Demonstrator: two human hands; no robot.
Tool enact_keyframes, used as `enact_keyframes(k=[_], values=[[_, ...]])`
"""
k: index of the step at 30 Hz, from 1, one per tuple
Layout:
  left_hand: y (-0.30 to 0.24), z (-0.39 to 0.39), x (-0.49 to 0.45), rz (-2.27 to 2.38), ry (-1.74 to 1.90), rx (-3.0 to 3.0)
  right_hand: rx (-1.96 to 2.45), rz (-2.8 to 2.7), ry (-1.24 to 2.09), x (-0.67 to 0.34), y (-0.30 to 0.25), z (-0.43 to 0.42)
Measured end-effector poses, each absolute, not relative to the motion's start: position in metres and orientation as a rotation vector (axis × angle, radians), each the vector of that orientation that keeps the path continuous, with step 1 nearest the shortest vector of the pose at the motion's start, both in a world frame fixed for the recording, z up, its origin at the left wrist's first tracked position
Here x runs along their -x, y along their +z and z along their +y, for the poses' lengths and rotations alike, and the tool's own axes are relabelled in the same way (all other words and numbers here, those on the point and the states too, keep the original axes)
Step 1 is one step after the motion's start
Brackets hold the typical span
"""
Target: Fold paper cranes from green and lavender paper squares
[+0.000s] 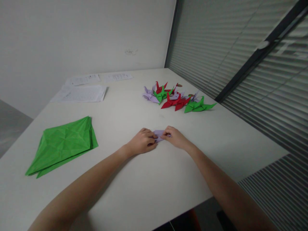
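A small piece of folded purple paper (158,135) lies on the white table between my two hands. My left hand (143,141) rests on its left part, fingers curled and pressed onto it. On the right side, my right hand (173,136) pinches the paper between thumb and fingers. Parts of the paper are hidden under the fingers of both hands. Beyond the hands stands a group of folded paper cranes: a green crane (198,105), red cranes (173,102) and a purple crane (150,95) among them.
A stack of creased green paper sheets (64,138) lies on the left of the white table (120,112). Printed sheets (84,93) are at the far left, near the wall. A window with blinds (228,48) runs along the right side. The table's front edge shows at the lower right.
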State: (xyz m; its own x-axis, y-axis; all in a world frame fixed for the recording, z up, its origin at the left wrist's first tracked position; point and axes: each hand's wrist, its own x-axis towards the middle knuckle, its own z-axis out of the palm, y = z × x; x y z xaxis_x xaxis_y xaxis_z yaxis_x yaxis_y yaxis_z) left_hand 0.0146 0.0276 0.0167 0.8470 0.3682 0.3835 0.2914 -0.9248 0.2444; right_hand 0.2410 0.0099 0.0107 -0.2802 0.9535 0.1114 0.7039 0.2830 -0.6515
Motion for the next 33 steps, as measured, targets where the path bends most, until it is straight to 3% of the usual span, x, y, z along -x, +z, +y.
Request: enact_keyframes(k=[12,33], values=[[0.0163,0.0289,-0.0145,0.455,0.652,-2.899,1.581,-2.09,0.515,-0.2399,0.0007,0.0141],[0.0156,0.0222,-0.0176,0.658,0.723,-2.811,1.591,-2.108,0.527,-0.2367,0.0044,0.0123]])
